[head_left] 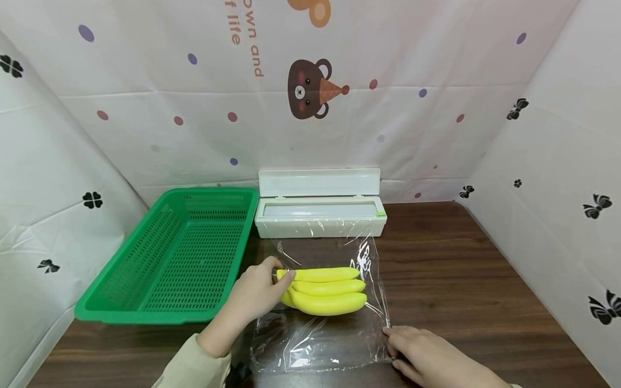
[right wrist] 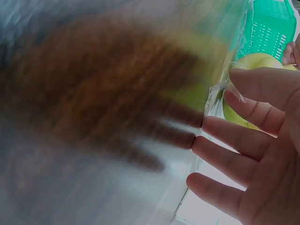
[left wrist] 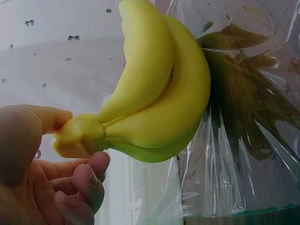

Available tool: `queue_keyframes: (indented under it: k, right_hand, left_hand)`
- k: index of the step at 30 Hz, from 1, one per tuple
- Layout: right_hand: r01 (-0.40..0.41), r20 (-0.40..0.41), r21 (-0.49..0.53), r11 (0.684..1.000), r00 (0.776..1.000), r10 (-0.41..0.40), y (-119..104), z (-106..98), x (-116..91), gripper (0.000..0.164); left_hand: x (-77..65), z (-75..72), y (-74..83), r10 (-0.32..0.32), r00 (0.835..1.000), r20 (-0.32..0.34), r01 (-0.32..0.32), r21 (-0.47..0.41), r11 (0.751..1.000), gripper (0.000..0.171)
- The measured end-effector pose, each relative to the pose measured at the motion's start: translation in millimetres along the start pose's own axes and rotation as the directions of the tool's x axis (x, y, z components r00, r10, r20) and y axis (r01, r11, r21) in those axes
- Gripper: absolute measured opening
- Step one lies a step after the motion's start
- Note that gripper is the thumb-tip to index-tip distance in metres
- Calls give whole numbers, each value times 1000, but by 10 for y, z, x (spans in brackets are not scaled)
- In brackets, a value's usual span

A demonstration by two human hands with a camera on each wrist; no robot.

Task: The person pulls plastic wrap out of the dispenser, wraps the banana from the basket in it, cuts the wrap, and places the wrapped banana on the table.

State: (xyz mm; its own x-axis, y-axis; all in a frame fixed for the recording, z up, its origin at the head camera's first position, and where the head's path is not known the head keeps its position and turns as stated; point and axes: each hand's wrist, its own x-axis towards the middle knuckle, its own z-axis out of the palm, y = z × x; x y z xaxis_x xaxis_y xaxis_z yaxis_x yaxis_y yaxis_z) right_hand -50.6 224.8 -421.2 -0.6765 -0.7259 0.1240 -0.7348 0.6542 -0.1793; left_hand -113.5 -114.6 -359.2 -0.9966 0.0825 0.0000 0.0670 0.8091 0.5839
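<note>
The left hand pinches the bananas by their stem, above clear film spread across the bench; the right hand nips the film's edge between thumb and forefinger, other fingers apart.

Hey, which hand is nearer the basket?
Left. The left hand is just right of the basket, holding the bananas; the right hand is farther right, pinching the wrap.

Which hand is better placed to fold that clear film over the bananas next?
Probably the right: the right grip already pinches the film at its edge. The left grip holds the bananas by the stem, so it would likely have to let go first.
</note>
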Motion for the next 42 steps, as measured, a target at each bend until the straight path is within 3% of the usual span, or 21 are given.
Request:
queue_keyframes:
  k: [2, 11, 18, 23, 30, 33, 37, 42]
  right_hand:
    - [9, -9, -4, 1000, 1000, -9, 3, 5, 0, 26]
    - [13, -28, -19, 1000, 1000, -13, 3, 16, 3, 26]
    - [29, -34, -25, 999, 999, -30, 17, 23, 6, 27]
    - [38, -56, -35, 999, 998, -40, 18, 31, -4, 29]
    - [48, -53, -32, 998, 997, -50, 17, 23, -11, 26]
    - [41, -38, -24, 999, 998, -42, 10, 17, -10, 24]
    - [11, -2, -12, 1000, 1000, -12, 1, 7, -11, 23]
    - [-18, 38, -5, 1000, 999, 19, -10, -7, -10, 18]
  left_hand:
    - [-7, 1, -4, 2, 1000, -1, -2, 3, 1000, 44]
    - [-42, 3, -3, 19, 1000, -18, -19, 19, 1000, 45]
    - [-145, -26, -7, 58, 994, -88, -47, 123, 991, 49]
    - [-234, -29, -16, 96, 989, -112, -77, 164, 983, 62]
    - [-374, -17, -33, 191, 972, -135, -140, 317, 938, 86]
    - [-427, -33, -19, 224, 968, -115, -166, 380, 910, 91]
    - [-489, -61, 2, 240, 970, -36, -201, 437, 877, 91]
    - [-531, -68, 2, 223, 973, 53, -223, 444, 868, 85]
